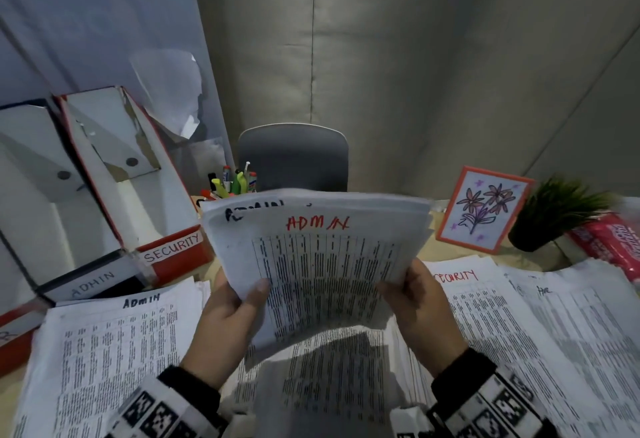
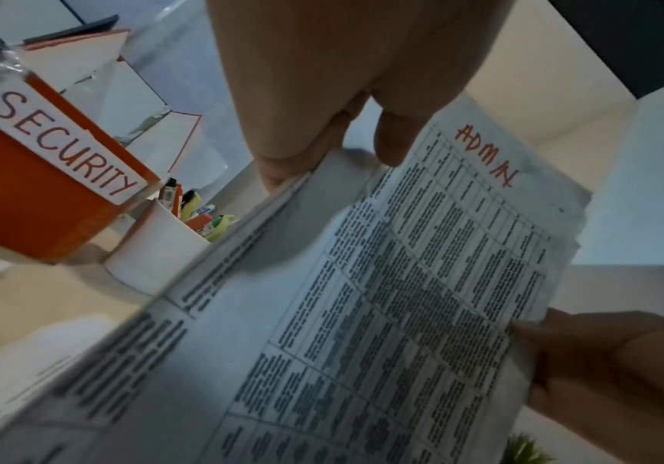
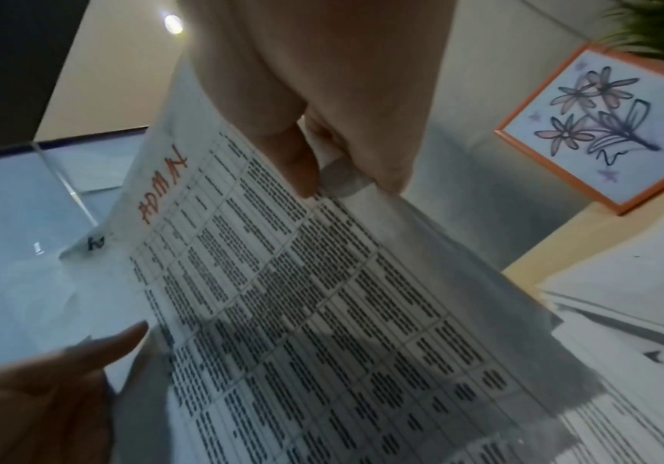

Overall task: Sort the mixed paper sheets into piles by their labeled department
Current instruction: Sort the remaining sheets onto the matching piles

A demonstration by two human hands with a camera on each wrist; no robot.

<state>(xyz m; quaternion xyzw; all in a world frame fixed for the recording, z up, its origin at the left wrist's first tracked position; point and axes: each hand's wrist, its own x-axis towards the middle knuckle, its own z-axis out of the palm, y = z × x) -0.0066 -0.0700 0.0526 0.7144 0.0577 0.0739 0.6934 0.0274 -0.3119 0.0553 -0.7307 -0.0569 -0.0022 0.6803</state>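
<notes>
Both hands hold a stack (image 1: 322, 261) of unsorted sheets up off the bench (image 1: 450, 243), tilted toward the face so the top label can be read. The left hand (image 1: 232, 316) clamps the stack's left edge, thumb on the front; the right hand (image 1: 420, 306) pinches the right edge, seemingly peeling the top sheet away. That sheet reads ADMIN in red, and the one behind it shows ADMIN in black at its corner. Three piles lie on the bench: an ADMIN pile (image 1: 104, 351) at left, a SECURITY pile (image 1: 485, 316) at right, and a pile (image 1: 581, 316) further right whose label I cannot read surely. They are spread so each heading shows. The top sheet likely belongs on the left pile. Behind stand file boxes (image 1: 104, 178) marked ADMIN and SECURITY, a pen cup (image 1: 232, 184), a flower picture (image 1: 483, 209) and a plant (image 1: 557, 212).
</notes>
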